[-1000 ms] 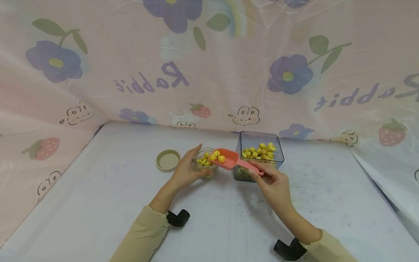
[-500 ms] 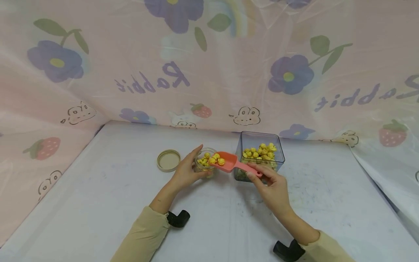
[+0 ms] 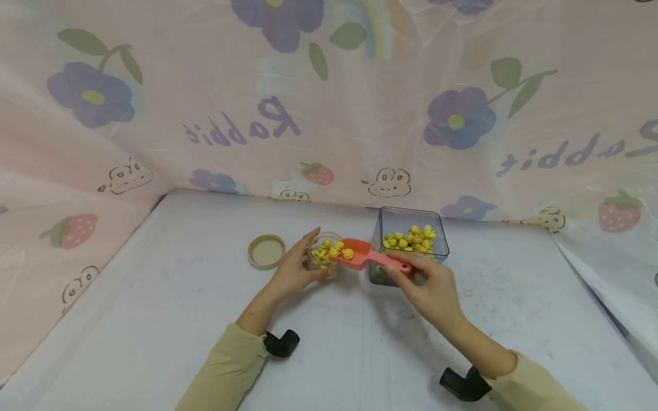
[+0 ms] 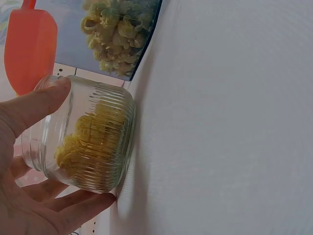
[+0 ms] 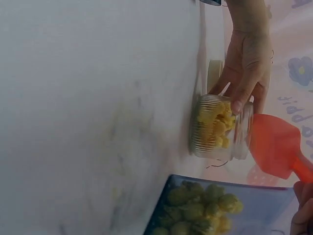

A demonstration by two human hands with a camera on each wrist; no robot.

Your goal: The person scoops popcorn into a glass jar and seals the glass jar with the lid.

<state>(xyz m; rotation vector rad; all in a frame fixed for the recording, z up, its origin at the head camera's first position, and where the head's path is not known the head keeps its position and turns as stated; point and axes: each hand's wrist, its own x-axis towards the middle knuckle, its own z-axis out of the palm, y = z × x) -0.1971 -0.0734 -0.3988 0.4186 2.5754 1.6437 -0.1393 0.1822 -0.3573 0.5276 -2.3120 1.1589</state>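
A ribbed glass jar, partly filled with yellow popcorn, stands upright on the table. My left hand grips it, thumb on the near side and fingers round the far side. Between thumb and fingers my right hand pinches the handle of a coral-red scoop. The scoop's front lip lies over the jar's mouth, tilted slightly down, with a few popcorn pieces in it. Just behind the right hand is a clear square container holding more popcorn.
A round gold-rimmed lid lies left of the jar, near the left hand. Black curved pieces sit at both wrists. Behind the white table hangs a pink printed sheet.
The scoop has dropped a little over the jar's mouth, and its popcorn sits nearer the lip. The right forearm has shifted slightly to the right. My left hand stays round the jar.
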